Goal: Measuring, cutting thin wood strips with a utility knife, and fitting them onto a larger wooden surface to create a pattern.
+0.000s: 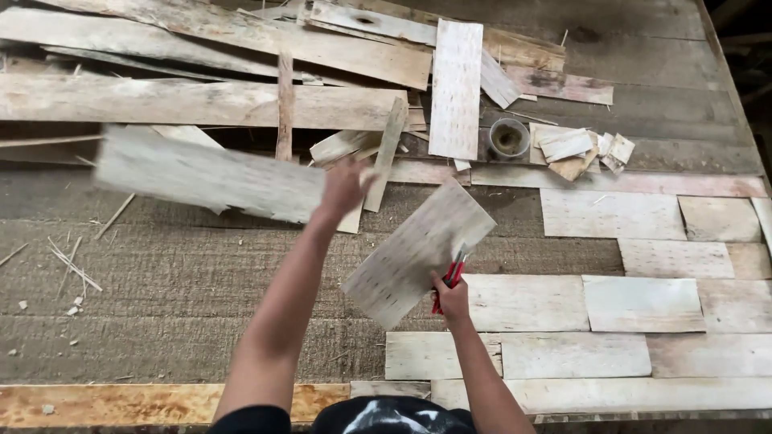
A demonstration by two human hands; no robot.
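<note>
While left hand (344,186) lifts long blurred veneer strip (211,178), fingers closed on its end, right hand (452,299) grips red-handled scissors (450,275) plus trimmed veneer sheet (418,251) above surface (201,281). Several sheets (611,305) laid flat at right; scrap pile (241,72) remains behind.

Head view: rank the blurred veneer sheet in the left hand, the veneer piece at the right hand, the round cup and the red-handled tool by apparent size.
1. blurred veneer sheet, though motion blur may stretch it.
2. veneer piece at the right hand.
3. round cup and red-handled tool: too close to rank; the tool is partly hidden.
</note>
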